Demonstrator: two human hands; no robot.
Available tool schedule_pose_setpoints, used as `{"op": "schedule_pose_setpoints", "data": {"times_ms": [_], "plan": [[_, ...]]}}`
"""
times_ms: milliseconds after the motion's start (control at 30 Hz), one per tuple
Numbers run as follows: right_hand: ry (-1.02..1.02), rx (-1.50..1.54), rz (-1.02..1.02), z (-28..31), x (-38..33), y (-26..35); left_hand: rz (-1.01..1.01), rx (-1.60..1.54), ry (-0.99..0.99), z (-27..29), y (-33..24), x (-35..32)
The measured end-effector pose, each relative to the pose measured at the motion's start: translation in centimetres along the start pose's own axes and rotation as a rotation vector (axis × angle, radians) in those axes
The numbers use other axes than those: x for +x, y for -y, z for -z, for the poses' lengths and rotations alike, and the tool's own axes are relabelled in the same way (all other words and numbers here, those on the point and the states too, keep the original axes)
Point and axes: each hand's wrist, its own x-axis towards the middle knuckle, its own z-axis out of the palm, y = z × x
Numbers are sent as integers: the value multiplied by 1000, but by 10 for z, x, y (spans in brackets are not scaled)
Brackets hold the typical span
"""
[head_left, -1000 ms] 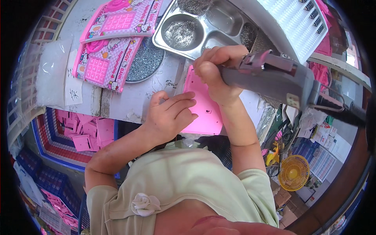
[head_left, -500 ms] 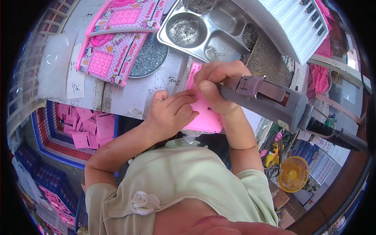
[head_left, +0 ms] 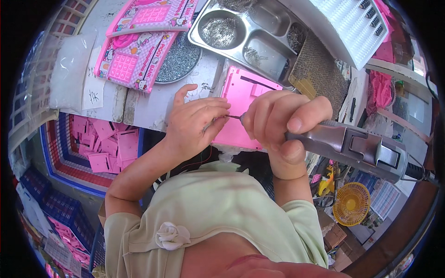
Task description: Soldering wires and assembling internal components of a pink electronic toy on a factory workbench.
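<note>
A grey electric screwdriver is held in my right hand, its body slanting off to the right. Its thin bit points left at the fingertips of my left hand. Those fingertips are pinched together at the end of the bit; whatever sits between them is too small to make out. Under both hands lies a flat pink plastic panel, with a dark slot and a raised square near its far end. My right hand covers part of it.
Behind the panel stands a steel compartment tray with springs and small metal parts. A round dish of screws sits partly under printed pink panels. At the left is a basket of pink pieces. A white rack stands far right.
The screwdriver has swung round and moved right and down, with its bit now at my left fingertips. My right hand has turned and shifted right, uncovering the panel's far end.
</note>
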Motion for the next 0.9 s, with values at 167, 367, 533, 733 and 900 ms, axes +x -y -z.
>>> {"op": "schedule_pose_setpoints", "data": {"times_ms": [167,367,533,733,900], "plan": [[28,-27,18,-2,-4,-7,-68,145,16,4,-2,0],[-8,-10,7,0,-17,-10,-28,495,113,55,25,48],[-21,-63,-51,1,-33,-16,-23,955,198,53,52,59],[-13,-154,-46,-4,-33,-25,-183,970,111,55,59,56],[4,-253,-55,-5,-34,-28,-199,929,119,61,60,63]]}}
